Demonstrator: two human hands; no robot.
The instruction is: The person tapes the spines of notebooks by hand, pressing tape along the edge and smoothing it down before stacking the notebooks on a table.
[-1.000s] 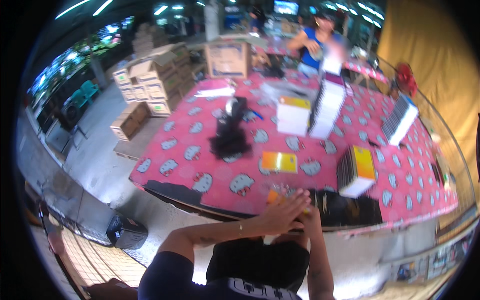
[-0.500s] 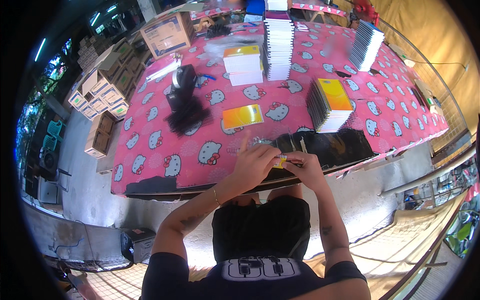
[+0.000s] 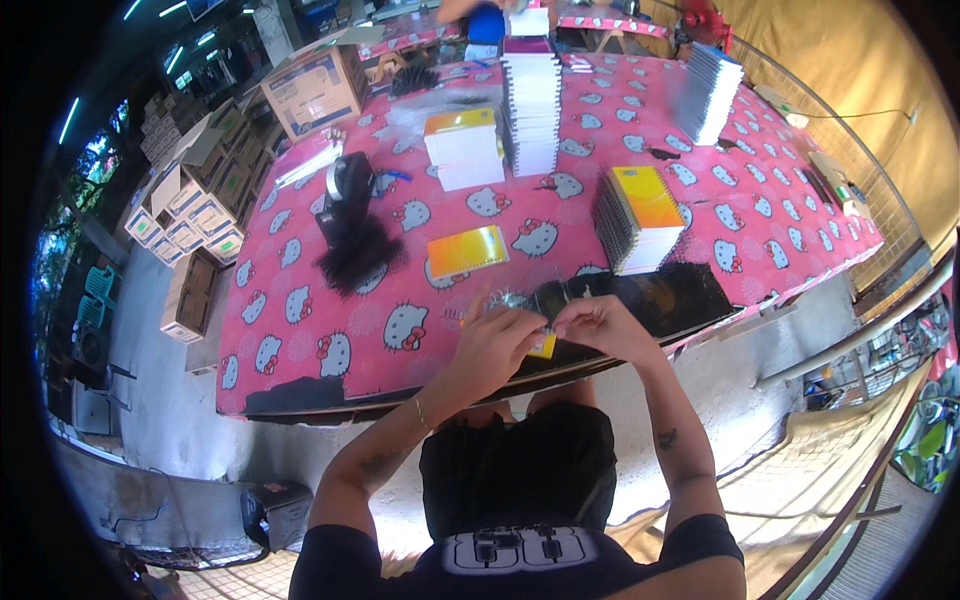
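Note:
At the table's near edge, my left hand (image 3: 492, 348) is closed on a small yellow notebook (image 3: 543, 347), mostly hidden under the fingers. Close beside it, my right hand (image 3: 606, 328) has thumb and fingertips pinched together near the notebook's edge. Whatever is between those fingertips is too small to make out. Just beyond my hands lies a yellow-orange notebook (image 3: 468, 252), flat on the pink table cover (image 3: 385, 375). To the right stands a stack of spiral-bound yellow notebooks (image 3: 645, 215). A heap of black binding coils (image 3: 357, 252) lies to the left.
Farther back stand a yellow-topped stack (image 3: 465, 150), a tall white spiral-bound stack (image 3: 531, 115) and another stack (image 3: 712, 95) at right. A cardboard box (image 3: 315, 92) sits at the far left corner. A black patch (image 3: 665, 300) covers the near edge. Another person (image 3: 486, 25) stands across the table.
My right fingertips have drawn slightly away from the notebook, and more of its yellow cover shows. My left hand keeps its grip. The whole view has shifted a little.

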